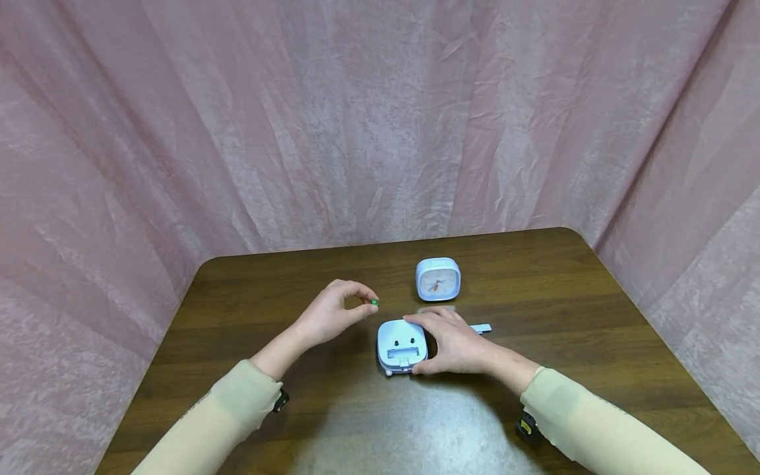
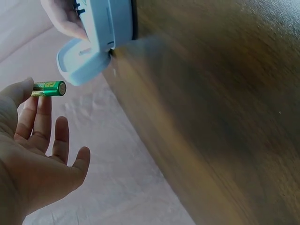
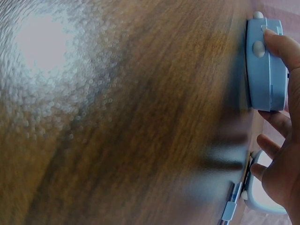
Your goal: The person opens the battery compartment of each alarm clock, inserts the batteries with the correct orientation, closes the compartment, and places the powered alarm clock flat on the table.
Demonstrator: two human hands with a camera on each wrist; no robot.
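Between thumb and fingertips my left hand pinches a small green battery, its flat end facing outward. The hand hovers just left of and above a pale blue alarm clock, which lies on its face with its back turned up. An uncovered battery slot and two dark knobs show on that back. My right hand grips the clock's right side, thumb at the near edge and index finger at the far edge. In the right wrist view, white rounded feet stick out from the clock.
A second pale blue alarm clock stands upright behind the right hand, dial forward. A narrow light blue strip lies right of that hand, partly hidden by it. Pink curtains hang around the brown wooden table.
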